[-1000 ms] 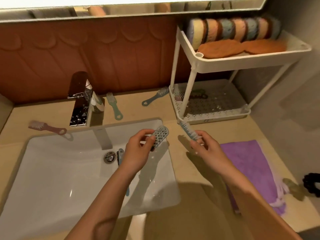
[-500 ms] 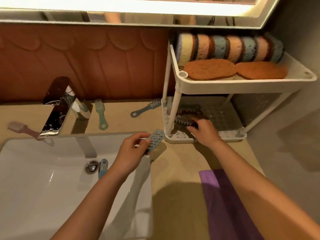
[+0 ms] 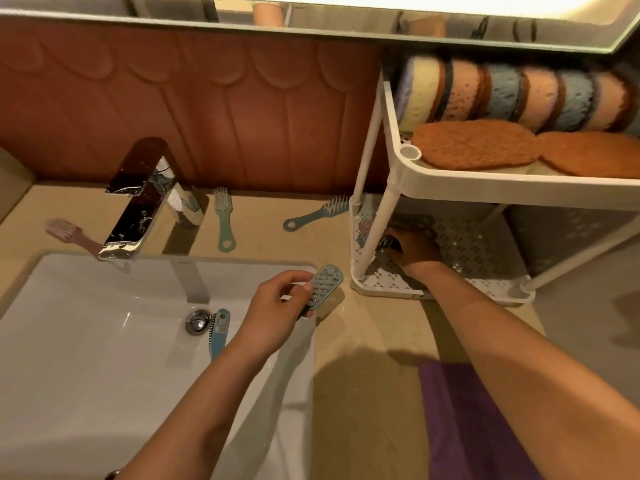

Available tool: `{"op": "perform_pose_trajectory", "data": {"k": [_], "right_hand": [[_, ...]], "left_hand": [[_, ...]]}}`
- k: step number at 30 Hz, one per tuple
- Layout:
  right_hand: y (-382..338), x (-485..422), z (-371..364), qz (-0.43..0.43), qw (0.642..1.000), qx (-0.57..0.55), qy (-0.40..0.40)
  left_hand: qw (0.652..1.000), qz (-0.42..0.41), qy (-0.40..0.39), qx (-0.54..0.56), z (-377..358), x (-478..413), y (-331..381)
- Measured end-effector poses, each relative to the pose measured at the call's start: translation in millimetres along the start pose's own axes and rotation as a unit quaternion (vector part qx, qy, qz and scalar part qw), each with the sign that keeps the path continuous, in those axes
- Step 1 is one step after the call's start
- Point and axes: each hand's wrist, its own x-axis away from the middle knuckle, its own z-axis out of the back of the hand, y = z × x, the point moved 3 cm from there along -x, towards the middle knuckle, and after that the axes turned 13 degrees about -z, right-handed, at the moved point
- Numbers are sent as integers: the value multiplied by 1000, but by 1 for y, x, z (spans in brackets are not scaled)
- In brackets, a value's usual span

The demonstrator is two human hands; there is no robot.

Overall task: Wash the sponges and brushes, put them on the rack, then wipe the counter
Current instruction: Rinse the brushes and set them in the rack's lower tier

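Note:
My left hand [image 3: 277,306] holds a grey-blue brush [image 3: 325,285] over the right rim of the white sink [image 3: 69,358], bristles facing me. My right hand [image 3: 414,249] reaches into the lower tray of the white rack [image 3: 450,174], fingers on a dark-bristled brush [image 3: 387,241] that lies on the tray among other brushes. A blue brush [image 3: 219,329] lies in the basin by the drain. On the counter sit a green brush [image 3: 223,220], a teal brush [image 3: 317,213] and a pink brush [image 3: 71,233]. Several sponges [image 3: 512,95] and two brown pads [image 3: 474,145] fill the top shelf.
A chrome faucet [image 3: 145,199] overhangs the sink at the back. A purple cloth [image 3: 464,420] lies on the beige counter [image 3: 367,375] under my right forearm. A brown tiled wall and a mirror edge close off the back.
My right hand carried its brush from above the counter into the rack's lower tray and pushed deeper in. My left hand stayed over the sink rim with its brush. The view shifted right and closer.

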Motion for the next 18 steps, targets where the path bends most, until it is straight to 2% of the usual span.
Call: {"op": "perform_pose_trajectory", "data": {"k": [8, 11, 13, 15, 18], "right_hand": [[-4, 5, 2, -16, 1000, 5, 14], [-9, 30, 15, -38, 992, -114, 45], [-14, 62, 24, -55, 956, -279, 66], [-23, 100, 29, -76, 905, -418, 38], [-40, 151, 27, -53, 852, -519, -29]], "left_hand": [[1000, -4, -1, 6, -4, 6, 9], [1000, 8, -2, 25, -6, 9, 11], [998, 31, -3, 50, -7, 11, 10], [994, 64, -4, 93, -8, 13, 7], [984, 89, -9, 153, -15, 15, 5]]}}
